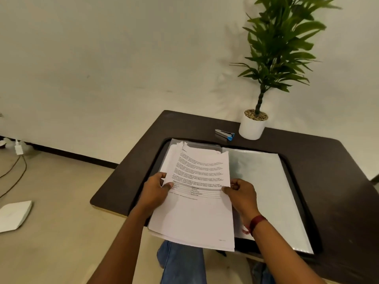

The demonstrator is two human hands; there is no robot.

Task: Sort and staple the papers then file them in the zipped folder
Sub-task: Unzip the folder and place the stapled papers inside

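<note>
Both hands are on the papers point(194, 218), with the stack held low over the open folder point(264, 181) on the desk point(332, 160). The left hand point(156, 190) pinches the stack's left edge, thumb on top. The right hand point(242, 193) does the same on the right edge, its fingers point(235, 182) curled in. The top sheet point(203, 167) sits higher than the rest and its far corner is ragged. This reads as sorting, nothing stapled yet.

To do it well:
- Keep thumb pressure light so only 1 sheet slides at a time.
- Check the page footers before splitting sets.
- Tap each set square on the desk before stapling. The far corners are uneven now, and a staple there would miss sheets.
- The stapler point(224, 134) sits at the far side, just beside the pot point(251, 127) and apart from the folder. Fetching it needs 1 hand free, so park the stack first.

Edges and room:
- The stack's near end overhangs the desk's near edge, above the lap. A slip there lands on the floor.
- The folder fills the middle of the desk. The bare strip to its left is narrow, with more room on the right.
- The folder's right leaf carries no loose papers, which makes it a good parking spot.
- A reach for the stapler passes near the pot, so come in from the left.
- I can't make out the zip from here.
</note>
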